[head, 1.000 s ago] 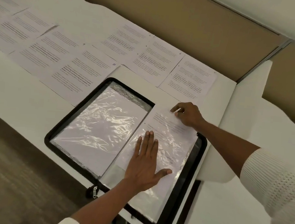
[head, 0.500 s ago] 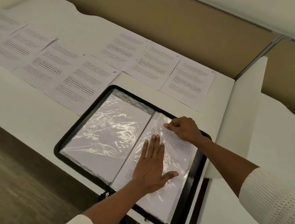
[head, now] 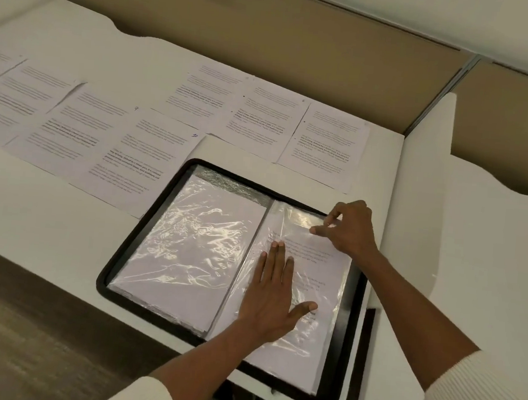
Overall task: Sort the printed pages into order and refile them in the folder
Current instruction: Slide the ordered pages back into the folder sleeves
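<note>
A black zip folder (head: 339, 359) lies open on the white desk, with clear plastic sleeves on both sides. My left hand (head: 274, 299) rests flat, fingers spread, on the right-hand sleeve (head: 311, 341), which has a printed page inside it. My right hand (head: 348, 228) pinches the top edge of that sleeve near its upper right corner. The left-hand sleeve (head: 191, 251) lies flat over white paper. Several printed pages are spread on the desk behind the folder, one marked 10 (head: 145, 160) and another at the right (head: 328, 148).
The white desk (head: 48, 209) has a wavy back edge against a tan partition (head: 302, 40). A white divider panel (head: 425, 169) stands right of the folder, with a second desk beyond it. Brown floor lies at the lower left.
My right hand has slid down from the page's top edge, pushing the page fully into the sleeve, and now pinches the sleeve's top. My left hand has stayed flat on the sleeve.
</note>
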The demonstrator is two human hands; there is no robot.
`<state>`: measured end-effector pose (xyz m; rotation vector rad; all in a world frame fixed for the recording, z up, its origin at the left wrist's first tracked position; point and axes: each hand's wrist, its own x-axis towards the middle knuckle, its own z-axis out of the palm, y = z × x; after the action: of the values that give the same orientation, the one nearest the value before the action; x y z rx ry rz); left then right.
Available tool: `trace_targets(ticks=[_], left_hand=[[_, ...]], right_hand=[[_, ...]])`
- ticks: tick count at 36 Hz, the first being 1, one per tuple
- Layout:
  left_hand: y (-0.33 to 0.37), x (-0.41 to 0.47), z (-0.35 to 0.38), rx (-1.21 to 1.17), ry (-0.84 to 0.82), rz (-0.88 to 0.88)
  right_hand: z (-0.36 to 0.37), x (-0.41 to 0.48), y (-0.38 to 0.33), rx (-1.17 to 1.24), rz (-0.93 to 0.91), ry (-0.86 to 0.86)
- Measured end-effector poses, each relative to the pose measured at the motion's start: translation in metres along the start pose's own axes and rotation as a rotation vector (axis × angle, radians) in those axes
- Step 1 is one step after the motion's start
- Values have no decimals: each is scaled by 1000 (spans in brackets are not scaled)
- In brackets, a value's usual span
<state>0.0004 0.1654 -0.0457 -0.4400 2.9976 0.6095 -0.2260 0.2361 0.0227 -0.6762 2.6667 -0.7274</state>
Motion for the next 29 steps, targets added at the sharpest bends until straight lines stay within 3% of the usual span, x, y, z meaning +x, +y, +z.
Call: trace_targets(ticks=[4,15,23,29], left_hand=[[-1,-1,-4,-25,-6,18],[-15,-5,-11,-110,23,65],[-25,-7,-18,-234,74,90],[-22,-13,-20,-325,167,-9]], right_hand=[[2,-29,-4,222,76,136],[38,-110,11,477,273,316],[55,-151,5,705,387,272],[56,-175,-4,931,358,18]])
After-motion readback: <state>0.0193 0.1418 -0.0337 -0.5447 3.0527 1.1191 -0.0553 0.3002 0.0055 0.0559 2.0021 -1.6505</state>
